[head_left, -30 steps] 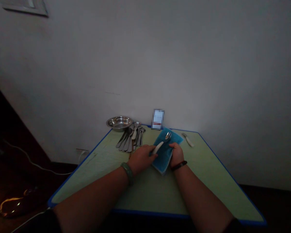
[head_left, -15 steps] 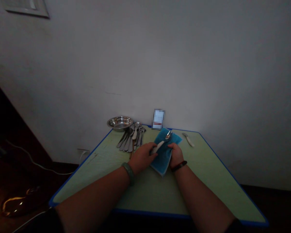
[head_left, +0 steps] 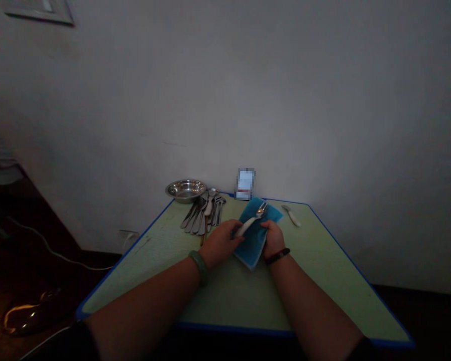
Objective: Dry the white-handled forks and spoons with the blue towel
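My left hand [head_left: 222, 241] is closed around the white handle of a fork [head_left: 247, 224], whose metal tines point up and to the right. Under the fork spreads a blue cloth [head_left: 252, 249] with a pale edge. My right hand [head_left: 273, 239] grips the cloth's right side, thumb on top and the other fingers hidden. Left of my hands lies a pile of metal spoons and other cutlery [head_left: 201, 218]. A small white-handled utensil [head_left: 292, 216] lies apart on the right.
A shiny metal bowl [head_left: 186, 190] stands at the table's back left corner. A phone-like screen [head_left: 245, 183], blurred out, leans near the wall at the back edge. The pale green table [head_left: 323, 281] has a blue rim. A white cable [head_left: 71, 261] hangs on the left.
The fork has turned slightly in my left hand, so its tines show more clearly over the cloth. Both hands stay in nearly the same place.
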Demonstrator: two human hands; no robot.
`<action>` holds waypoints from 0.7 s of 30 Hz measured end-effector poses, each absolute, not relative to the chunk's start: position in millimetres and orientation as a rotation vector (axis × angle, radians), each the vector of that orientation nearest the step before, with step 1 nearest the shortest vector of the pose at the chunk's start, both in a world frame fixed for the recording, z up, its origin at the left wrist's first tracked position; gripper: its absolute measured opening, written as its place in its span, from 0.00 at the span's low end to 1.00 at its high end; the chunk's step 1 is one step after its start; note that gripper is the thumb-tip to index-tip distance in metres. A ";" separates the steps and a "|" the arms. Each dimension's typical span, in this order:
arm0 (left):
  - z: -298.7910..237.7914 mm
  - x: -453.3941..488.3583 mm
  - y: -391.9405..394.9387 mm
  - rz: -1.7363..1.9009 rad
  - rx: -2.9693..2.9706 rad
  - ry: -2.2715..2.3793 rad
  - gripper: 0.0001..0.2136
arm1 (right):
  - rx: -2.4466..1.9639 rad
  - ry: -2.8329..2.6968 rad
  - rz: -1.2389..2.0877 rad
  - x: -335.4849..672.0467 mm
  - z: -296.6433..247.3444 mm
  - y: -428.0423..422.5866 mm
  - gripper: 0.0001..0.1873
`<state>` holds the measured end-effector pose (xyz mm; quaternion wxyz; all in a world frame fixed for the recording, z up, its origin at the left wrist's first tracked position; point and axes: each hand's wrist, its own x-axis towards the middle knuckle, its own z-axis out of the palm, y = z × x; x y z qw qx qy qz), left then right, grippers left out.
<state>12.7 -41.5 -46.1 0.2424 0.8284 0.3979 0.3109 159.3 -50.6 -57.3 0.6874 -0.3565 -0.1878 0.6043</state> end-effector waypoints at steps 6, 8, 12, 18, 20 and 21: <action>-41.0 13.1 -47.6 0.832 2.259 1.114 0.13 | -0.784 -0.297 1.468 161.9 -55.4 -49.1 0.09; -40.9 13.0 -48.1 0.827 2.252 1.101 0.13 | -0.790 -0.288 1.424 162.4 -54.3 -48.7 0.10; -41.8 13.3 -46.5 0.837 2.206 1.055 0.14 | -0.838 -0.322 1.440 160.9 -51.6 -51.2 0.10; -48.9 14.4 -40.8 0.877 2.128 1.079 0.13 | -0.776 -0.405 1.516 156.7 -53.0 -54.5 0.12; -52.4 14.2 -38.6 0.874 2.118 1.124 0.13 | -0.751 -0.424 1.530 156.5 -54.4 -54.2 0.12; -53.6 14.0 -37.7 0.875 2.118 1.133 0.13 | -0.750 -0.427 1.542 156.7 -55.0 -54.0 0.13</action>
